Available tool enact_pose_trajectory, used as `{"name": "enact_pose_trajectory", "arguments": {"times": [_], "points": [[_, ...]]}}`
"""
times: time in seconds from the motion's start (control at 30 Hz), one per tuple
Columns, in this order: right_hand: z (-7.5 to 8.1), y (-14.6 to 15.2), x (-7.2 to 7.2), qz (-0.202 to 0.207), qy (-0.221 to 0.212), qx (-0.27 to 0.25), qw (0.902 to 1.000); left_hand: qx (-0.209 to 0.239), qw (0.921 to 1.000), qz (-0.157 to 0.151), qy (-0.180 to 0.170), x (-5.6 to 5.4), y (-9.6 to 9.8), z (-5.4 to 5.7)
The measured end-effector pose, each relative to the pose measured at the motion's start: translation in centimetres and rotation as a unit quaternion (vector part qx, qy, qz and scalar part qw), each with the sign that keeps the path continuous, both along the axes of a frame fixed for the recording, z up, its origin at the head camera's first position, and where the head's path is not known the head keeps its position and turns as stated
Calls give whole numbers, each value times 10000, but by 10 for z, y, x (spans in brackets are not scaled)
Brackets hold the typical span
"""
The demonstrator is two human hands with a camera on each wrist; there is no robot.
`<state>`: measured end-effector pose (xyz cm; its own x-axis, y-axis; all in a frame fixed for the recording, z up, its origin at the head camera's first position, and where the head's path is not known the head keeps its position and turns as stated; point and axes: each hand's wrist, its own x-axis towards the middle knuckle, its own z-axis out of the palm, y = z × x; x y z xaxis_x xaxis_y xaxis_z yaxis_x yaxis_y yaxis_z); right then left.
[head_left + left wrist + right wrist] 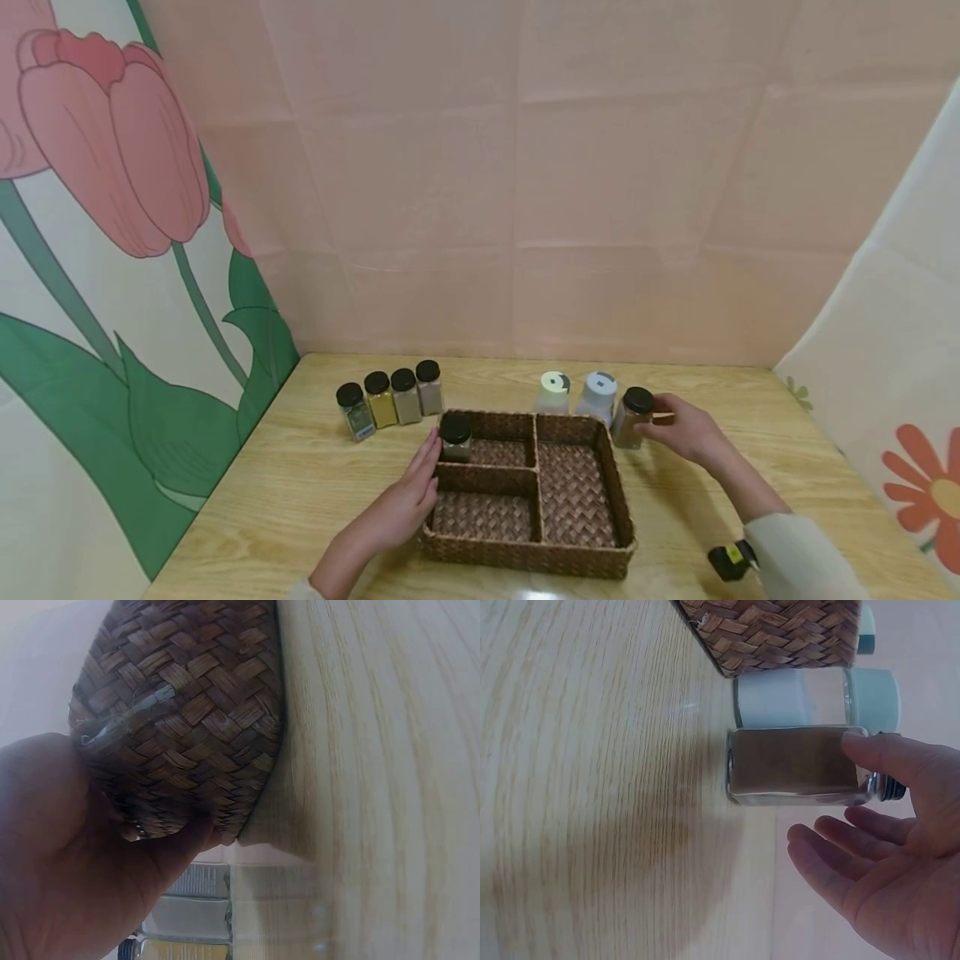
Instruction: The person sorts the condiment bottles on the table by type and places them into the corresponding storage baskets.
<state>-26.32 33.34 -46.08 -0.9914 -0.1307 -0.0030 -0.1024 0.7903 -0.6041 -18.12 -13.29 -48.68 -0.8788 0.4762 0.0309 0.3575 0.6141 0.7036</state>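
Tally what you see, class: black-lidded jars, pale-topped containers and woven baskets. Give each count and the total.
Black-lidded jars: 6
Pale-topped containers: 2
Woven basket: 1
Total: 9

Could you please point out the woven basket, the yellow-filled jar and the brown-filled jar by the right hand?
Woven basket (525, 557): head view, its front outer wall.
Yellow-filled jar (383, 411): head view, its body below the lid.
Brown-filled jar (791, 761): right wrist view, mid-body.
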Motion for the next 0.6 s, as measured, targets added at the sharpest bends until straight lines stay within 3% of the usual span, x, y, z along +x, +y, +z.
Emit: {"name": "enact_pose_trajectory", "arguments": {"times": [0.6], "points": [[-7, -2, -9, -20, -120, -191, 9997, -51, 10000, 2, 3, 0, 0, 1]]}}
